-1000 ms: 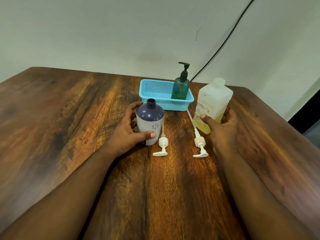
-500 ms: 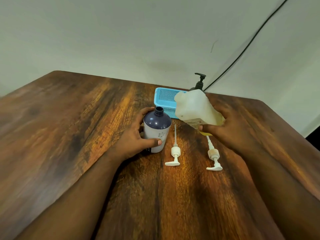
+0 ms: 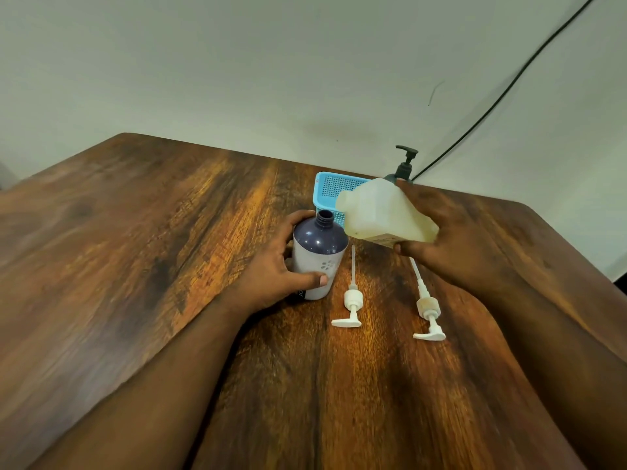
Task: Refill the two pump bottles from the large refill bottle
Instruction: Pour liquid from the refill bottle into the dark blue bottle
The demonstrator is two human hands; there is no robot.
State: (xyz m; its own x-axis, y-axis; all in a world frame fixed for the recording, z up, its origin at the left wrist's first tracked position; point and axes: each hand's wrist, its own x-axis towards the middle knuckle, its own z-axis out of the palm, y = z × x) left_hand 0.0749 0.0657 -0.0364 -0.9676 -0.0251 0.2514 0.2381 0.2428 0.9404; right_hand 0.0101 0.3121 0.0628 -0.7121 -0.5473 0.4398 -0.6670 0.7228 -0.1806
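While the left hand (image 3: 271,276) grips the upright open purple bottle (image 3: 319,256) on the counter (image 3: 135,266), right hand (image 3: 454,242) fingers clasping the tilted refill bottle (image 3: 380,212), spout just beside the purple bottle's mouth.

We record a dark navy and white bottle (image 3: 319,256), a pale yellowish translucent refill bottle (image 3: 380,212), two white pumps (image 3: 351,305) (image 3: 428,312), a light blue perforated basket (image 3: 330,191), and a brown streaked woodgrain table (image 3: 135,266).
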